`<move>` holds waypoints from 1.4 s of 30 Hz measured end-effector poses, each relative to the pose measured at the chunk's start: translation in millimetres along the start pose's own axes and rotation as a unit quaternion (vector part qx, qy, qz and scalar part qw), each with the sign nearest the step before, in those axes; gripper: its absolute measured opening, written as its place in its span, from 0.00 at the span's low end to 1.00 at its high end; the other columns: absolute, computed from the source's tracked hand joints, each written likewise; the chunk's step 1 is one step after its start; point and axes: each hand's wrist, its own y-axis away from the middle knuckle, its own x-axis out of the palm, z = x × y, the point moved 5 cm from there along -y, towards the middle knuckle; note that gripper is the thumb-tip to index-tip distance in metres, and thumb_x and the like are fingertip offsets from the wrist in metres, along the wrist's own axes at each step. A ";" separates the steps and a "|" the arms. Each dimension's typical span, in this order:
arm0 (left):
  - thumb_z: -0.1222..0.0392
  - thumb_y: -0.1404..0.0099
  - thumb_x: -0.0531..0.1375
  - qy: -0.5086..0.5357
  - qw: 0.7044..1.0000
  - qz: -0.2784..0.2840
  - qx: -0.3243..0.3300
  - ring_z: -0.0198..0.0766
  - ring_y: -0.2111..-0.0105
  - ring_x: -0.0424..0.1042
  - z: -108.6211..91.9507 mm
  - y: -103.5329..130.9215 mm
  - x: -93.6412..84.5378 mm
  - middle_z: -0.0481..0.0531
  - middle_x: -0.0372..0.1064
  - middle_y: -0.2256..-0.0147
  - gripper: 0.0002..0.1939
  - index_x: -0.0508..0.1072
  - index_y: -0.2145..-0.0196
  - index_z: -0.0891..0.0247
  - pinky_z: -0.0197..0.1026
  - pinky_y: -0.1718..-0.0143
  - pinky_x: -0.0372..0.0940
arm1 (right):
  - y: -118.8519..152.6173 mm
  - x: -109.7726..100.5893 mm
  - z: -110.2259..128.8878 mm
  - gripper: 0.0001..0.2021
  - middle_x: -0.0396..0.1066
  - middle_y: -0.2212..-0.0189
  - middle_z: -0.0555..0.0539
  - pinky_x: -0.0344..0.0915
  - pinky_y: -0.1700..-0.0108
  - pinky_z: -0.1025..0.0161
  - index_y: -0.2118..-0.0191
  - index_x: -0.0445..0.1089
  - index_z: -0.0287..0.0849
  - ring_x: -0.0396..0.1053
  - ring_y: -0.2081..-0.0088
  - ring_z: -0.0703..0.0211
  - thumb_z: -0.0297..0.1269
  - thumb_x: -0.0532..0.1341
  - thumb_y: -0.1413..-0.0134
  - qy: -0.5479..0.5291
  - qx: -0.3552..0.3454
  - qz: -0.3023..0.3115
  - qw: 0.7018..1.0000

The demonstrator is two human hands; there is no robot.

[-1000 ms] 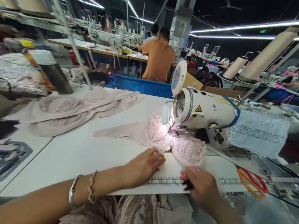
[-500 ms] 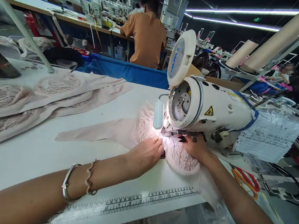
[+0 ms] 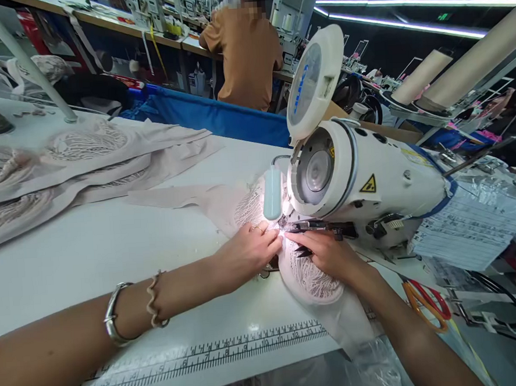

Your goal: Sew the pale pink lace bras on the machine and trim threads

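Note:
A pale pink lace bra (image 3: 313,280) lies under the needle area of a white sewing machine (image 3: 370,168), its lace cups on either side of the lit needle spot. My left hand (image 3: 250,253), with a ring, presses closed fingertips on the fabric just left of the needle. On the right, my right hand (image 3: 329,254) has its index finger stretched to the fabric by the presser foot. Black pointed thread snips (image 3: 304,252) stick out from under its curled fingers; their handles are hidden. The needle tip is lost in the glare.
More pale lace pieces (image 3: 84,151) are stacked at the left of the white table. A ruler strip (image 3: 232,349) runs along its front edge. Orange-handled scissors (image 3: 424,305) lie at right. Beyond a blue cloth bin (image 3: 218,117), a person (image 3: 250,59) sits.
The fabric has shifted, its left strap end moving right and away from me. My right index finger now reaches toward the needle. The machine's open end wheel has turned. The view has shifted slightly.

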 end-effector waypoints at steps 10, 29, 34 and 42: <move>0.75 0.29 0.51 0.097 0.995 -0.015 -0.007 0.40 0.65 0.67 27.5 -4.4 1.1 0.53 0.74 0.61 0.14 0.72 0.54 0.63 0.44 0.60 0.54 | 1.7 -1.9 5.6 0.28 0.77 0.56 0.49 0.67 0.55 0.66 0.44 0.70 0.50 0.73 0.55 0.56 0.20 0.54 0.49 0.021 0.062 0.008 0.998; 0.70 0.30 0.48 -0.089 0.991 0.086 -0.042 0.63 0.42 0.68 -44.6 -1.6 2.7 0.80 0.65 0.42 0.25 0.61 0.39 0.87 0.60 0.43 0.65 | 9.5 1.6 8.4 0.33 0.73 0.63 0.49 0.67 0.62 0.69 0.44 0.72 0.50 0.71 0.63 0.61 0.14 0.50 0.51 -0.010 -0.018 -0.139 0.990; 0.74 0.34 0.47 -0.069 0.994 0.082 0.001 0.65 0.40 0.66 -33.7 1.9 5.9 0.83 0.62 0.41 0.27 0.60 0.39 0.91 0.60 0.41 0.65 | 8.9 -0.4 14.0 0.33 0.72 0.66 0.48 0.67 0.65 0.69 0.45 0.73 0.46 0.70 0.67 0.61 0.14 0.51 0.54 0.027 -0.031 -0.158 0.987; 0.74 0.29 0.48 0.047 0.998 0.000 0.036 0.53 0.41 0.68 -1.8 6.9 -1.0 0.75 0.68 0.43 0.21 0.61 0.40 0.82 0.51 0.42 0.66 | 7.4 1.3 16.7 0.31 0.73 0.66 0.47 0.67 0.68 0.66 0.44 0.72 0.44 0.69 0.69 0.59 0.16 0.52 0.53 0.056 -0.038 -0.168 0.984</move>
